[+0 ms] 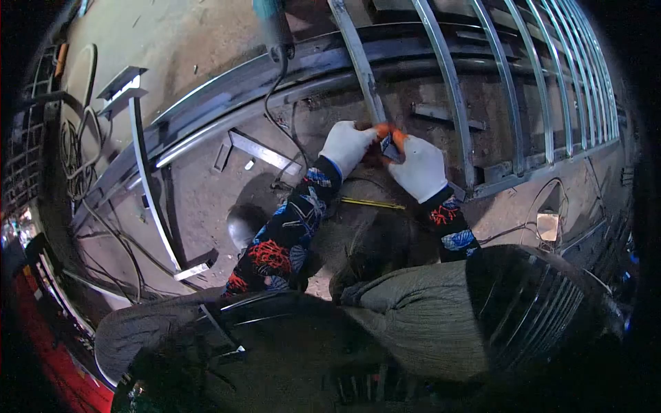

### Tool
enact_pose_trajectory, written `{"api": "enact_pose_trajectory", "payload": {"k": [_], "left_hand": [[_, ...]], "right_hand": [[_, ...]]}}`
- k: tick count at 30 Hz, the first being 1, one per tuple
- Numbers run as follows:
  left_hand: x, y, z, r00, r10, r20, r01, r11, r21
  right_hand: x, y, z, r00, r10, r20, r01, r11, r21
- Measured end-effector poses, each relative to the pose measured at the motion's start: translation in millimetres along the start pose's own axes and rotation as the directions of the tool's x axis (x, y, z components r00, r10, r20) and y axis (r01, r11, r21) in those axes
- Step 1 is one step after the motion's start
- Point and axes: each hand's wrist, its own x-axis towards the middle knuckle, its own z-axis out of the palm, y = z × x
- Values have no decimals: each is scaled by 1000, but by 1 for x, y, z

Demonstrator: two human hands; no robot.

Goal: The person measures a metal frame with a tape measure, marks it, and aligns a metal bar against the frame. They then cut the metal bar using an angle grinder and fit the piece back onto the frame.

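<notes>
Both my hands wear white gloves with orange fingertips and patterned sleeves. My left hand (pixel 346 146) and my right hand (pixel 421 168) meet at a small dark object (pixel 389 146) held between their fingertips, just below the lower end of a flat metal bar (pixel 363 69). That bar belongs to a large curved metal grille frame (pixel 509 103) lying on the concrete floor. What the small object is I cannot tell. A yellow tape measure strip (pixel 372 203) lies on the floor under my forearms.
A teal power tool (pixel 272 24) with a black cable (pixel 275 103) rests on the frame at the top. Loose steel offcuts (pixel 258 148) and an angle bar (pixel 148 172) lie to the left. Coiled cables (pixel 79 151) sit at far left. My knees fill the bottom.
</notes>
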Motion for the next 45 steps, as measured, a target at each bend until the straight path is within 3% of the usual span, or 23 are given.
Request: {"api": "enact_pose_trajectory", "payload": {"k": [4, 7, 13, 15, 18, 21, 25, 30, 34, 36, 40, 42, 43, 45], "left_hand": [[1, -6, -2, 999, 26, -27, -22, 990, 136], [10, -19, -7, 990, 135, -40, -119, 957, 266], [-8, 7, -2, 998, 60, -5, -59, 991, 122], [-16, 18, -1, 998, -48, 52, 48, 999, -12], [-26, 36, 3, 996, -77, 41, 79, 995, -62], [-15, 18, 1, 999, 11, -30, -8, 995, 98], [-11, 6, -6, 999, -19, 26, 16, 994, 104], [-24, -10, -18, 964, -18, 264, 64, 984, -169], [-31, -3, -15, 963, -2, 271, 79, 959, -273], [-28, -3, -22, 922, -129, 365, 126, 992, 31], [-31, 5, -16, 909, -142, 393, 198, 975, -105], [-31, 13, -9, 933, -274, 234, 291, 956, -43], [-29, 11, -8, 931, -273, 242, 290, 956, -35], [-27, 10, -6, 971, -164, 173, 143, 982, 127]], "right_hand": [[-5, 2, 3, 997, -44, -67, 45, 999, 21], [-3, 2, 0, 995, -62, -77, 65, 997, 43], [-2, 7, 4, 984, -106, -143, 114, 992, 48], [-2, 7, 4, 982, -120, -149, 127, 991, 35], [-3, 4, 1, 998, -56, -39, 57, 998, 8], [-3, 4, 5, 996, -78, -54, 79, 997, 18], [-2, 4, 0, 998, -62, -30, 62, 998, 20], [-2, 1, -4, 998, -56, -16, 57, 997, 57], [-1, 5, 0, 997, -68, -27, 69, 996, 50], [-2, 6, 0, 998, -59, 1, 59, 997, 45], [-1, 3, -6, 998, -56, 36, 54, 997, 47], [-1, 3, -7, 998, -43, 41, 41, 998, 39], [-2, 5, -2, 998, -51, 29, 50, 998, 49], [-1, 8, 1, 999, -47, 4, 47, 997, 56]]}}
